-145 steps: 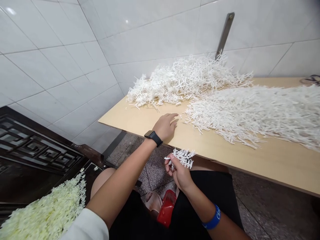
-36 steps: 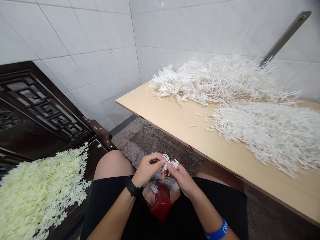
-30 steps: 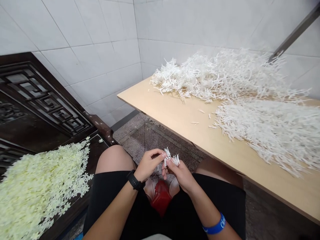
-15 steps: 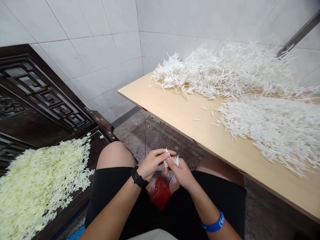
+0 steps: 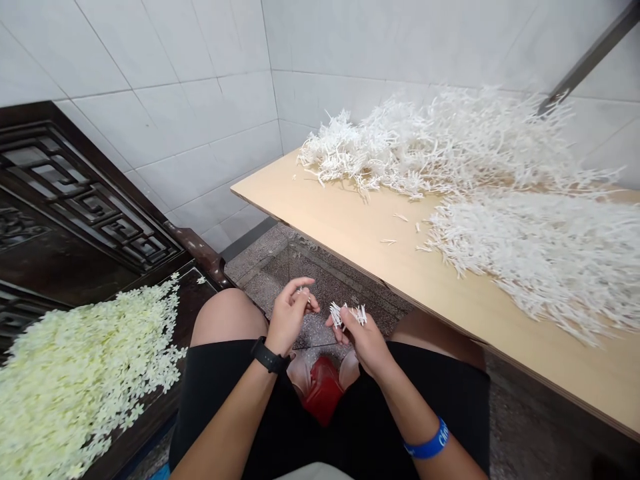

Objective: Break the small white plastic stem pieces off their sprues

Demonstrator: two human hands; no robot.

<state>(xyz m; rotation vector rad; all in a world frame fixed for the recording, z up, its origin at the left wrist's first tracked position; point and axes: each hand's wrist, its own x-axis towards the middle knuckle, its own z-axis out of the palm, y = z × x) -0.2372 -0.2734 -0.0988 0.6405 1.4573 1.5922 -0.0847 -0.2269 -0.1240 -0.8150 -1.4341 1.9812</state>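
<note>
My right hand (image 5: 367, 340) is closed, its thumb pressing a small bundle of thin white sprigs (image 5: 335, 315) against the fingers. Ends of the bundle stick out on both sides of the thumb. A short distance to the left, my left hand (image 5: 289, 319) has its index finger stretched out, while the thumb and other fingers curl around a small white piece (image 5: 301, 291), mostly hidden. The two hands are apart, over my lap. Two heaps of similar white sprigs, a rear heap (image 5: 400, 143) and a front heap (image 5: 545, 247), lie on the wooden tabletop (image 5: 320, 207).
Pale yellow-white small flowers (image 5: 85, 373) cover the seat of a dark carved wooden bench (image 5: 85, 193) at my left. A red object (image 5: 323, 390) is between my feet. Tiled walls (image 5: 210, 100) meet behind the table. A few loose sprigs (image 5: 389, 241) lie near its edge.
My hands have come apart. The left has moved left and up from the right, which keeps the white bundle. The view has shifted slightly.
</note>
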